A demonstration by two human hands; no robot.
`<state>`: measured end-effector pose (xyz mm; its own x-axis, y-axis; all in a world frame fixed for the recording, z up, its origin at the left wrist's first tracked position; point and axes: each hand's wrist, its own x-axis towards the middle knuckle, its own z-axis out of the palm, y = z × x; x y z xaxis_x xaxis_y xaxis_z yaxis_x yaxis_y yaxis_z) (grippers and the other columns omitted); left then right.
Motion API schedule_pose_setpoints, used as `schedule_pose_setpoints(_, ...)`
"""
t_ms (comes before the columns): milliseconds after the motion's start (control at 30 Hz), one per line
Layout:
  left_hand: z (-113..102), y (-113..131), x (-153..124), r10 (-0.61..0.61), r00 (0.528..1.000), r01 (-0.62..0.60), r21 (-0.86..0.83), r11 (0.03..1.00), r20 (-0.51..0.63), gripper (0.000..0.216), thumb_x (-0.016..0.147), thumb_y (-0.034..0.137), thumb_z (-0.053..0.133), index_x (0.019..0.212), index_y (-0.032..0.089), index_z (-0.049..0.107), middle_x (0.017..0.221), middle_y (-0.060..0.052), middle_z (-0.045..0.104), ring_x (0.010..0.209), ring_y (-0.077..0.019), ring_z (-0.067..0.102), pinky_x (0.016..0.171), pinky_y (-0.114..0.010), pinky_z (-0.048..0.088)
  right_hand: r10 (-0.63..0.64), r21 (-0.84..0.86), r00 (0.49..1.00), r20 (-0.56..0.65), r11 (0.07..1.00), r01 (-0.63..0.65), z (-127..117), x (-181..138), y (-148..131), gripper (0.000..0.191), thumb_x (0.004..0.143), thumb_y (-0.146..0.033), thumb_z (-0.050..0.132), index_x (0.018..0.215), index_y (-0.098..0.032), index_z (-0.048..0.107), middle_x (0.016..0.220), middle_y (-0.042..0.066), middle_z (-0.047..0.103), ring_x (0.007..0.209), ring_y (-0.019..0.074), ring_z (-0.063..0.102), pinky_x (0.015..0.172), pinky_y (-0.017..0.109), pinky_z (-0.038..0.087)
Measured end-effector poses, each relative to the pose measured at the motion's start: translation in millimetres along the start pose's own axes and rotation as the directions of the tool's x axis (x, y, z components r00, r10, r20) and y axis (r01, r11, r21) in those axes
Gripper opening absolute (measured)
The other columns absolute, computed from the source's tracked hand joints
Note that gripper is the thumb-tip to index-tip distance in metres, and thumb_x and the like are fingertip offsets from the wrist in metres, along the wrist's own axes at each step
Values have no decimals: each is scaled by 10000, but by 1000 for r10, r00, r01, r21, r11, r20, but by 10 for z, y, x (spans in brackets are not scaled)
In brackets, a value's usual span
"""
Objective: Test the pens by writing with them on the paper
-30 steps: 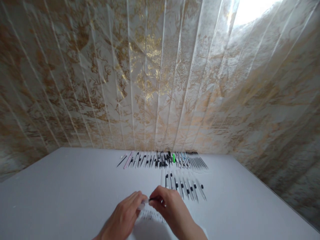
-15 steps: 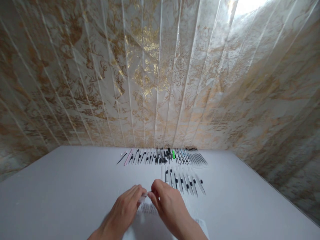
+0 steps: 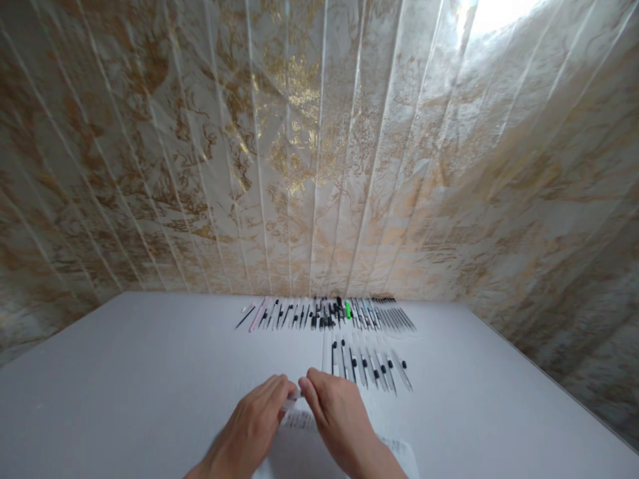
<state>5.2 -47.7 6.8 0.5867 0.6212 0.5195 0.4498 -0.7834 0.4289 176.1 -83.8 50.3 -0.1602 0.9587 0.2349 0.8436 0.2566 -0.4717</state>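
Near the front of the table, my left hand (image 3: pixel 257 416) is closed on a small whitish, see-through piece (image 3: pixel 289 402) that looks like part of a pen. Its far end is hidden by my fingers. Close beside it, my right hand (image 3: pixel 342 416) is closed too, thumb against curled forefinger, at the other end of the piece. What the right fingers grip is too small to make out. Beneath both hands lies white paper or film with dark print (image 3: pixel 299 419). Just past my right hand, a short row of clear pens with black grips (image 3: pixel 372 364) is laid out.
A longer row of pens and pen parts (image 3: pixel 299 314) runs along the back of the white table (image 3: pixel 124 379), with a bright green piece (image 3: pixel 348 310) among them. Thin dark rods (image 3: pixel 399 318) lie at its right end. Behind rises a gold-patterned, pleated curtain (image 3: pixel 279 166).
My right hand has come down slightly, its fingers turned lower and closer over the piece. My left hand has shifted a little to the right and keeps its hold.
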Motion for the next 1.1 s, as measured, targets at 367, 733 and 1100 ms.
schedule_pose_setpoints(367, 22, -13, -26, -105, 992, 107, -24, 994, 63, 247, 858, 52, 359, 870, 216, 543, 792, -8, 623, 738, -161, 625, 675, -248, 474, 5, -10, 1000, -15, 1000, -5, 1, -3, 28, 334, 986, -297, 344, 690, -217, 475, 625, -2, 613, 559, 155, 579, 522, 236, 267)
schedule_pose_setpoints(733, 8, 11, -16, -72, 996, 74, -43, 996, 46, 230, 847, 65, 386, 879, 216, 556, 797, -14, 644, 742, -166, 644, 658, -229, 489, 22, -33, 1000, -5, 999, -23, 3, 20, 33, 354, 992, -304, 329, 681, -216, 472, 625, 5, 623, 563, 159, 585, 522, 244, 267)
schedule_pose_setpoints(1100, 11, -10, 4, -53, 998, 54, 13, 998, -18, 250, 844, 61, 385, 868, 216, 579, 764, -17, 639, 703, -174, 636, 658, -258, 511, 126, 288, 992, 6, 950, -122, 108, 7, 25, 402, 975, -415, 339, 633, -213, 408, 536, -24, 472, 497, 130, 462, 516, 231, 274)
